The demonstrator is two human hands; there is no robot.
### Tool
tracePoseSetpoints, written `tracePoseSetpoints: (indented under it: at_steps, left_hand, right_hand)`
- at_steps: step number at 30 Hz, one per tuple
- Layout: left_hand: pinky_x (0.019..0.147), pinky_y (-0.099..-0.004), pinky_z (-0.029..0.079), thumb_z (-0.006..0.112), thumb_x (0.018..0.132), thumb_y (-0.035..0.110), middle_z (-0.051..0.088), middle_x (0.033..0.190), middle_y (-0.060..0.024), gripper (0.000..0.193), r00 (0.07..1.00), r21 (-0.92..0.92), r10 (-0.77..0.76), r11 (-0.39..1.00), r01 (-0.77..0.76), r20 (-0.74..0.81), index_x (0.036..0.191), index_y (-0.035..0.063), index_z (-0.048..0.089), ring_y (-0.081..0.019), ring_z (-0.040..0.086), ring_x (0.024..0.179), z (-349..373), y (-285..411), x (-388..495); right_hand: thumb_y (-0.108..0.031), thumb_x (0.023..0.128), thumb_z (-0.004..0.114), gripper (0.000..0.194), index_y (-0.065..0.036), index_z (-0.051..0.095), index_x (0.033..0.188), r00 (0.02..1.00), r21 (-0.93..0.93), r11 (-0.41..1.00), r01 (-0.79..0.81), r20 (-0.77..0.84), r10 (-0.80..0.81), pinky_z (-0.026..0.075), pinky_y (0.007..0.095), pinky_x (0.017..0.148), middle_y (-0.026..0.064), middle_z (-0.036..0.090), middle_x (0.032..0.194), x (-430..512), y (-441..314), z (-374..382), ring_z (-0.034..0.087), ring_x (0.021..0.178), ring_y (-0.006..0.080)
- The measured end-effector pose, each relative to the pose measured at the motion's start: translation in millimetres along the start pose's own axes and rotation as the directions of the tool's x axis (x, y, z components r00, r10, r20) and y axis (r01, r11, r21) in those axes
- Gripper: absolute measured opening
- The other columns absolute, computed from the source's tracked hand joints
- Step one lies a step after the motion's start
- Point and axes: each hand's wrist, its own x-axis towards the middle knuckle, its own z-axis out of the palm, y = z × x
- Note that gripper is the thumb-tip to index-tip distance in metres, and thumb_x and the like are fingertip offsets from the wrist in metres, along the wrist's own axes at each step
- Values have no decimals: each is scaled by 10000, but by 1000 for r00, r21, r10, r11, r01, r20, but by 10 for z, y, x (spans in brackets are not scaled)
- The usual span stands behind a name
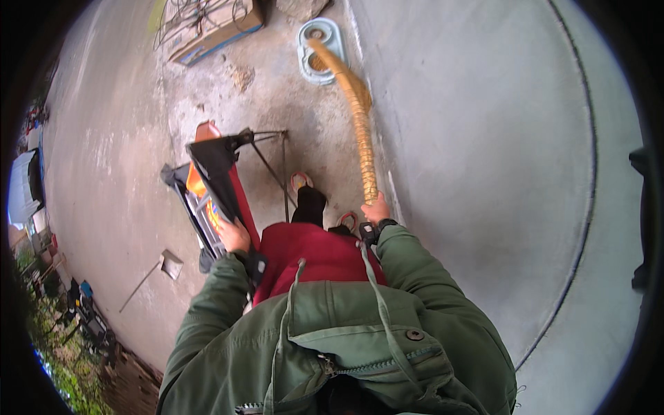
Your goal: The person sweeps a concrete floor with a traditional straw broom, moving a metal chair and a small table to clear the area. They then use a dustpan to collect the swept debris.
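Note:
My right hand (377, 207) grips the bound handle end of a straw-coloured broom (360, 114). The broom reaches away from me along the wall, and its far end overlaps a pale blue double pet bowl (333, 41) with brown food in it. On the other side, my left hand (233, 236) is at a black and red folding fabric frame (215, 161) with thin dark metal legs. Orange and grey objects (196, 182) lie inside the frame. The left fingertips are partly hidden, so what they hold is unclear.
A cardboard box (218, 36) with wires on it stands ahead, beside a stone (301, 8). A long-handled dustpan (171, 263) lies on the concrete to the left. A pale wall (467, 129) with a dark cable (591, 155) runs along the right.

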Motion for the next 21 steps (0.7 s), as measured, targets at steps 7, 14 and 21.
tracePoseSetpoints:
  at_steps: [7,14,21]
  left_hand:
    - [833,-458,374,507,799,254,490,1019,-317,583,989,69,146,987,-143,-27,1202,-51,216,-437,486,958,202,-262,121]
    - [705,-465,434,549,777,289,548,927,-271,535,997,168,50,984,-60,63,1106,-9,250,-412,565,793,192,-216,186]
    - [1022,-348,192,629,716,200,222,1300,-245,765,947,-1,-133,990,139,294,1253,-70,155,-345,213,1227,159,-146,288]
  right_hand:
    - [-107,638,567,418,-9,408,1011,936,327,916,-232,332,118,444,302,430,130,561,693,-770,750,-225,533,448,155]
    - [-172,614,596,523,-35,415,1086,969,-20,976,218,122,-214,443,401,675,190,571,810,-1137,598,-611,558,785,344]
    - [-194,620,614,518,-22,375,1045,995,-155,985,75,78,-63,452,412,717,236,570,863,-337,-118,-37,560,825,373]
